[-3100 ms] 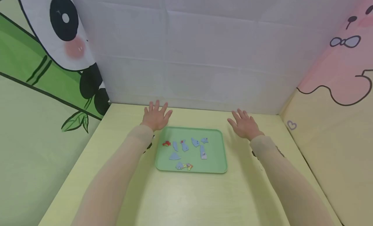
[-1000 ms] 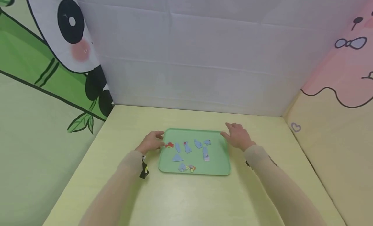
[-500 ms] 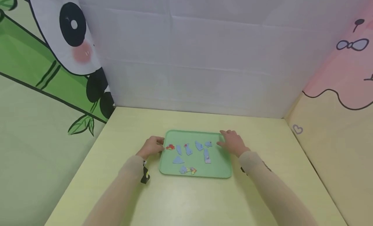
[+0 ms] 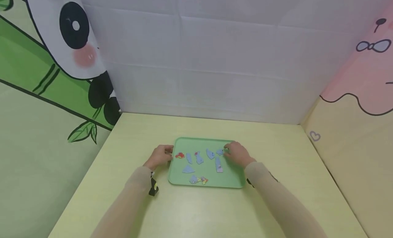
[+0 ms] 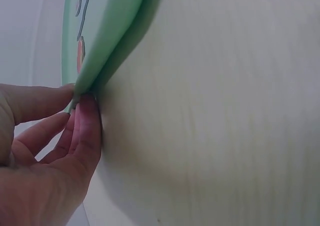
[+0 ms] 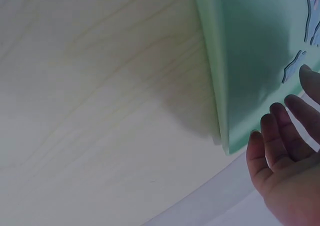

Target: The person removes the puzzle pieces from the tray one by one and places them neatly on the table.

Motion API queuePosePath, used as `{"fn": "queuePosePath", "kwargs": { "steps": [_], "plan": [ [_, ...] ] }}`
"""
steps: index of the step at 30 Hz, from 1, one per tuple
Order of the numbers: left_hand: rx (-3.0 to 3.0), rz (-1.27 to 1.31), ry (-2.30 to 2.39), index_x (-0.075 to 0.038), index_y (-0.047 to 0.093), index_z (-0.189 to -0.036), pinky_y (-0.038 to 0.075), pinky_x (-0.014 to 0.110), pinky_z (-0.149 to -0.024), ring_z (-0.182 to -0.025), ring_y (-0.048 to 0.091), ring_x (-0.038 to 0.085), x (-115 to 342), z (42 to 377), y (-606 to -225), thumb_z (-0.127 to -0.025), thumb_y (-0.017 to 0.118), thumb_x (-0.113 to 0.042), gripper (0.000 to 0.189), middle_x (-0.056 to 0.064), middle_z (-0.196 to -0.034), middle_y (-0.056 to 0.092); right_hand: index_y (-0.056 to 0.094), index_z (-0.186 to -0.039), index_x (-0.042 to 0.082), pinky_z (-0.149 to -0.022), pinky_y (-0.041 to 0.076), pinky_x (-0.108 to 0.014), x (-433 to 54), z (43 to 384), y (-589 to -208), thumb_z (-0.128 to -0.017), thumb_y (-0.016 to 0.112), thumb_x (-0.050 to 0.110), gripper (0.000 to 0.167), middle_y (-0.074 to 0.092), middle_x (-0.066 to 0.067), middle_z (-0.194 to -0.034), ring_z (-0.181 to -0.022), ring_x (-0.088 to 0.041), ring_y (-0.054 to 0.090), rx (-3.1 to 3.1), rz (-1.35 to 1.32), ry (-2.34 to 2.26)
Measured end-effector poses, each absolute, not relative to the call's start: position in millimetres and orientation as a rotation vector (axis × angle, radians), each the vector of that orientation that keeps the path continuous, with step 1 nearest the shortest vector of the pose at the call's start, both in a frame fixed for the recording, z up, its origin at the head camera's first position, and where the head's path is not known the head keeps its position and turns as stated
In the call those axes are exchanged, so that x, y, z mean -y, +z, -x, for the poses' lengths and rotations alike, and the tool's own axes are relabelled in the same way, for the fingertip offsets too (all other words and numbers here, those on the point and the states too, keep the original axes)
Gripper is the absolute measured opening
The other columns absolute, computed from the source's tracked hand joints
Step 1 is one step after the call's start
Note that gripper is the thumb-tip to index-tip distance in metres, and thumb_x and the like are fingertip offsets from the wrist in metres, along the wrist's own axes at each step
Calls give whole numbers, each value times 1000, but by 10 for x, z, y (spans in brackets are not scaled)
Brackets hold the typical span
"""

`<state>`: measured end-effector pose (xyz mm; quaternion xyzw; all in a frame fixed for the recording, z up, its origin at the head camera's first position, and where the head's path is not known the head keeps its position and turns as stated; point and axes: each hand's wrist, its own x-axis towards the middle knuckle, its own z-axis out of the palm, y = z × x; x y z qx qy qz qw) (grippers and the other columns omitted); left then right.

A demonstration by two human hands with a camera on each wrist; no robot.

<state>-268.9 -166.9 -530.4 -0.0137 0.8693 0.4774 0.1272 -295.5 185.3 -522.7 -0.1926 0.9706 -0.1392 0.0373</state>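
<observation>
A shallow green tray (image 4: 227,181) lies on the table, with several flat bluish puzzle pieces (image 4: 188,169) and a red one (image 4: 179,155) spread in it. My left hand (image 4: 159,156) pinches the tray's left rim; in the left wrist view the thumb is at the rim's top and the fingers (image 5: 89,128) sit against its outer side. My right hand (image 4: 238,153) hovers over the tray's far right part, fingers loosely bent. Its fingertips are right by a small bluish piece (image 4: 219,151), which the right wrist view shows near the thumb with a gap between.
The pale yellow table (image 4: 196,210) runs back to a white cloth wall (image 4: 208,67). Printed side panels, a panda and bamboo (image 4: 75,26) on the left and a pink figure (image 4: 362,74) on the right, flank it.
Both hands came down from raised, spread positions beyond the tray. The left took hold of the left rim; the right moved inward and leftward over the tray to the small far-right piece.
</observation>
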Motion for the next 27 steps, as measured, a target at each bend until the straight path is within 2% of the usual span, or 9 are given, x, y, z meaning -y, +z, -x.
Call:
{"fn": "queuePosePath", "kwargs": {
  "steps": [19, 27],
  "plan": [
    [-2563, 0, 1390, 1, 50, -135, 52, 33, -77, -99, 59, 24, 1684, 2666, -5344, -82, 63, 3, 55, 13, -117, 61, 70, -109, 6, -88, 46, -44, -1692, 2898, -5232, -87, 69, 18, 25, 63, -10, -104, -102, -28, 56, -2997, 636, -452],
    [-2563, 5, 1392, 2, 50, -135, 52, 34, -79, -99, 58, 24, 1699, 2645, -5310, -81, 63, 3, 55, 14, -118, 61, 69, -100, 4, -88, 45, -43, -1692, 2930, -5269, -83, 73, 16, 21, 61, -9, -100, -100, -27, 54, -2941, 509, -676]
  ]
}}
